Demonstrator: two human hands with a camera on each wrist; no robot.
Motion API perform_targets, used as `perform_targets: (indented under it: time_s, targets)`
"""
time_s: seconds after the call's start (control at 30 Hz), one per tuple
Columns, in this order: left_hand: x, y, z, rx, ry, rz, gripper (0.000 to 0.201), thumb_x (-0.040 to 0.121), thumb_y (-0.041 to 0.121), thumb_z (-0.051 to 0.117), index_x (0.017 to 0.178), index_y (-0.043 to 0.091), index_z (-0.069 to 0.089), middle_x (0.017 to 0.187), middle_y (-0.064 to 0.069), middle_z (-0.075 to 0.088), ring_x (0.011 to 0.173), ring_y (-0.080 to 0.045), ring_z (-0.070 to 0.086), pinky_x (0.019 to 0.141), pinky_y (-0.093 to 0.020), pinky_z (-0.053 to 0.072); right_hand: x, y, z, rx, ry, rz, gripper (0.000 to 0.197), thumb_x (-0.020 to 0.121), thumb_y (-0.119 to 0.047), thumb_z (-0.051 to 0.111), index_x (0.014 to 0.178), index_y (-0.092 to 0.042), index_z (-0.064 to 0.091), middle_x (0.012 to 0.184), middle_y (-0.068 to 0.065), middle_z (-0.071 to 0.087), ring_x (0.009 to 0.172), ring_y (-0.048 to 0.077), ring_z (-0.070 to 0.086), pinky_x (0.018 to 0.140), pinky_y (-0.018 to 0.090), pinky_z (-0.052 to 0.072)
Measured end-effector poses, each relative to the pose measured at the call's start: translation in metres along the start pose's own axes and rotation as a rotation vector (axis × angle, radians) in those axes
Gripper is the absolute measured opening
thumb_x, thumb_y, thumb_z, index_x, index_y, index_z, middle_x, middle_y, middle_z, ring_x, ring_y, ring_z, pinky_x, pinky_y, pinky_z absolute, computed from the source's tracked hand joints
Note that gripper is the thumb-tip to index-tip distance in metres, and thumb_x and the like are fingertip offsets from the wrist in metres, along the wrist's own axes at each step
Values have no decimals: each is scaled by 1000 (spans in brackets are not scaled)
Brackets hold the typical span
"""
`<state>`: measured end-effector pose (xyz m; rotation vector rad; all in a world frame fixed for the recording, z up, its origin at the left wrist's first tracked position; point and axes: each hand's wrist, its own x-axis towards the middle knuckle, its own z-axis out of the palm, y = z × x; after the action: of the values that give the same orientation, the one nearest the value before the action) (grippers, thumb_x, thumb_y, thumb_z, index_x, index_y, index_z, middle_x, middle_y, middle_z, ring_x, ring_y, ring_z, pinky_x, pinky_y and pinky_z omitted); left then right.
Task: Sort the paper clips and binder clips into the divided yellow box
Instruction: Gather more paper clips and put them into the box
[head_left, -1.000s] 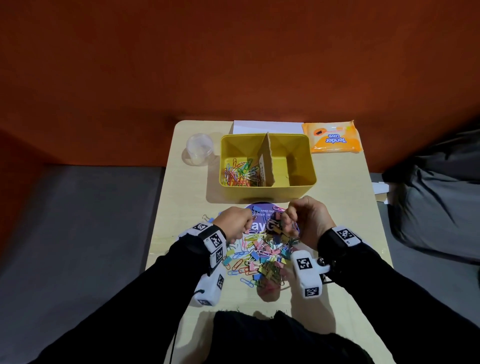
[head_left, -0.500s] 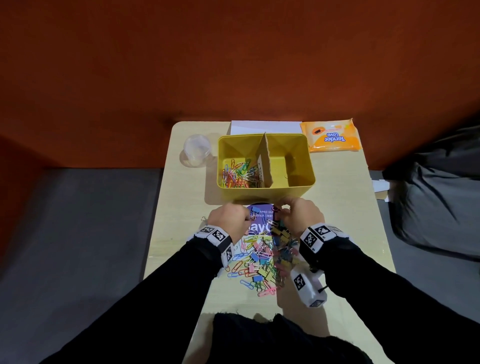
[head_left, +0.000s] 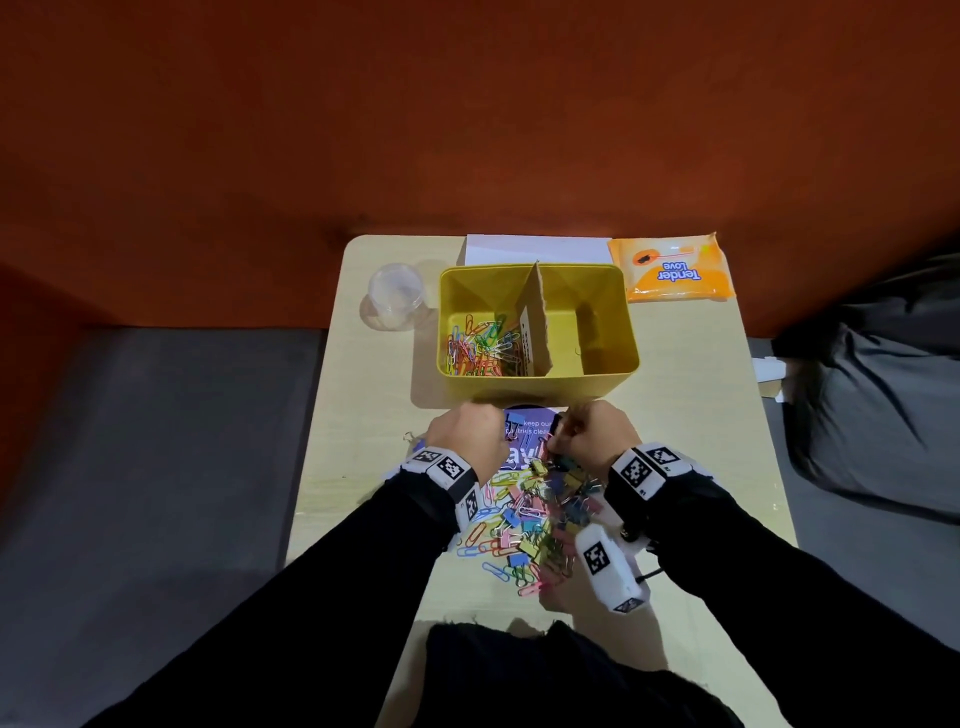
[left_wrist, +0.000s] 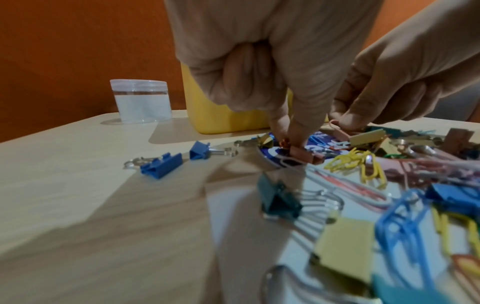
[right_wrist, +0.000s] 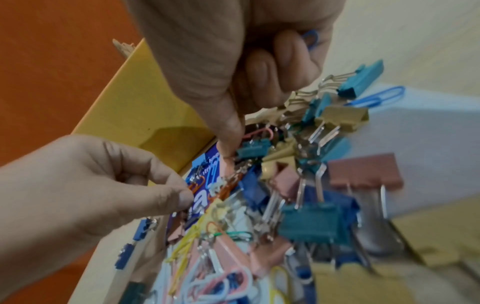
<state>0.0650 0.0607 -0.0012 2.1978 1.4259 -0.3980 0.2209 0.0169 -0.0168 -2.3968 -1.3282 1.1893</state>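
Just in front of the yellow box (head_left: 537, 382), both hands pick at the far end of the clip pile (head_left: 530, 519), the left hand (head_left: 465, 441) pinching an orange paper clip (left_wrist: 285, 143) and the right hand (head_left: 592, 441) pinching a pink one (left_wrist: 337, 126).

Small light wood table (head_left: 363, 415) pushed against the orange wall. On it: the yellow box (head_left: 535, 387), a clear plastic jar (head_left: 395, 301), an orange wipes pack (head_left: 672, 270), white paper (head_left: 535, 249), a printed card (head_left: 535, 423), and a messy pile of clips (head_left: 535, 514).
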Motion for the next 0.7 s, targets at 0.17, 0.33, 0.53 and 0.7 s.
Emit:
perform_targets:
  time_s: [0.17, 0.33, 0.53, 0.7]
  targets:
    - [-1, 0, 3, -42, -11, 4, 11, 86, 20, 54, 79, 13, 58, 82, -7, 65, 77, -30, 59, 66, -31, 47, -3, 5, -6, 253, -23, 14, 15, 81, -14, 68, 69, -15, 58, 74, 6, 64, 78, 24, 61, 79, 37, 51]
    - [-2, -11, 7, -156, -53, 3, 17, 89, 26, 50, 82, 10, 52, 87, -12, 60, 79, -30, 55, 64, -30, 38, -13, -2, -14, 517, -117, 80, 17, 90, -8, 59, 74, -12, 53, 61, 5, 54, 44, 8, 49, 40, 13, 38]
    - [-2, -27, 10, -464, -113, -73, 27, 94, 23, 48, 69, 17, 40, 79, -8, 50, 76, -24, 45, 68, -30, 33, -19, -6, -18, 751, -294, 117, 25, 97, -12, 47, 73, -16, 45, 36, -9, 45, 29, 4, 31, 34, 12, 24]
    - [-11, -31, 6, -541, -133, -52, 27, 98, 20, 39, 72, 12, 38, 74, -7, 42, 76, -22, 40, 67, -30, 28, -25, -5, -17, 755, -324, 129, 24, 99, -12, 44, 75, -16, 45, 35, -9, 43, 29, 5, 29, 35, 12, 24]
